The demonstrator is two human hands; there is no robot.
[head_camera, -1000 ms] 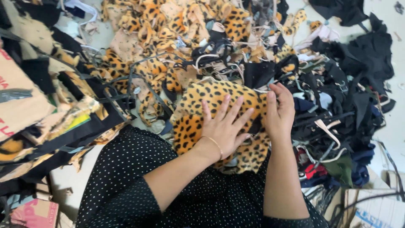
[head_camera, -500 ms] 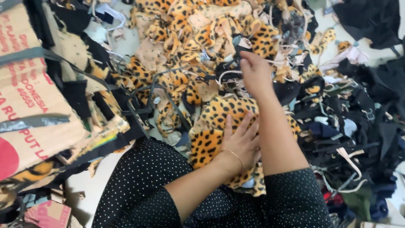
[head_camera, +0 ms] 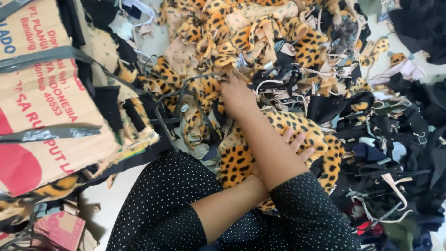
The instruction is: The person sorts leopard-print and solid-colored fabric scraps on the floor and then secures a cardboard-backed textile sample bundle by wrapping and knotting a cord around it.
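A stack of leopard-print fabric pieces [head_camera: 241, 162] lies on my lap, against my black dotted dress [head_camera: 172, 204]. My left hand [head_camera: 297, 143] lies flat on that stack with its fingers spread, mostly hidden under my right forearm. My right arm crosses over it and reaches up and left. My right hand [head_camera: 238, 95] is at the edge of a big pile of leopard-print scraps [head_camera: 241, 37], with its fingertips buried among the scraps and grey straps [head_camera: 186, 88]. Whether those fingers grip a piece is hidden.
A taped cardboard box [head_camera: 46, 111] stands at the left with fabric draped over it. Black and dark fabric scraps with straps [head_camera: 399, 148] are heaped at the right. Pale floor [head_camera: 111, 195] shows at the lower left, beside a small pinkish box [head_camera: 60, 230].
My right hand has left the stack on my lap and reached up and left into the leopard scrap pile, crossing over my left arm. The view has swung left, showing more of the cardboard box.
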